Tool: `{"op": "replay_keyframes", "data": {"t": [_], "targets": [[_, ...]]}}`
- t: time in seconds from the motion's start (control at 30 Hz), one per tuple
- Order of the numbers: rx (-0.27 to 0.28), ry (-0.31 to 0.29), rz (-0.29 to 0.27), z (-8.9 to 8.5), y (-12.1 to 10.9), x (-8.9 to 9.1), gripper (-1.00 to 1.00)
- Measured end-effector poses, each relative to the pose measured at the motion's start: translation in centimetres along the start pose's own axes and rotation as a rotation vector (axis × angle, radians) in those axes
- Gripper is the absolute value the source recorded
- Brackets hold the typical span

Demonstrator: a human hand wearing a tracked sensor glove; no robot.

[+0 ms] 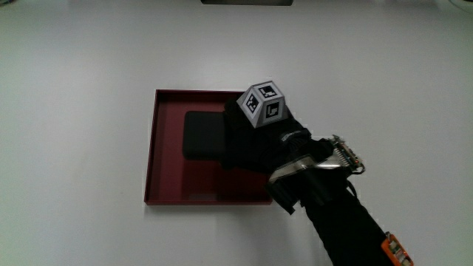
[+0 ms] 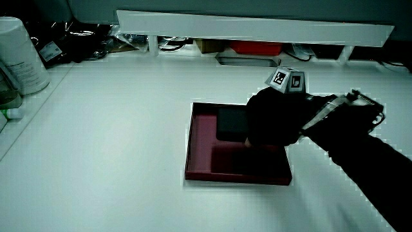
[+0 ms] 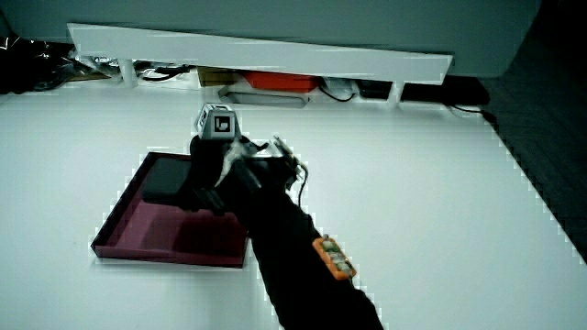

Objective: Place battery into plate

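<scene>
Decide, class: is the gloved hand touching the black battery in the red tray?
Cannot tell. In the main view the hand overlaps the battery lying in the tray, hiding any contact or gap; both side views hide it too.

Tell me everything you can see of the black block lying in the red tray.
The battery is a flat, matte black block with rounded corners and no visible markings. It lies flat inside the dark red square plate, in the part farther from the person, apart from the rim where its edges show. The hand covers one end of it, so its full length is hidden. Both side views show the same.
</scene>
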Motion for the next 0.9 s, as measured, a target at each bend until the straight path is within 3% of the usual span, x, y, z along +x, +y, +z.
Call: {"op": "replay_keyframes", "data": {"t": [0.17,0.3,0.43,0.63,0.8,0.9], "targets": [[-0.062,0.039,-0.023,-3.1,1.5,0.2,0.00],[-0.073,0.041,-0.059,-4.8,2.3,0.8,0.00],[-0.087,0.045,-0.060,-6.0,2.6,0.8,0.00],[-0.086,0.006,-0.075,-7.1,2.9,0.4,0.00],[-0.101,0.010,-0.068,-7.4,2.7,0.2,0.00],[-0.106,-0.006,-0.087,-7.8,2.7,0.3,-0.15]]}}
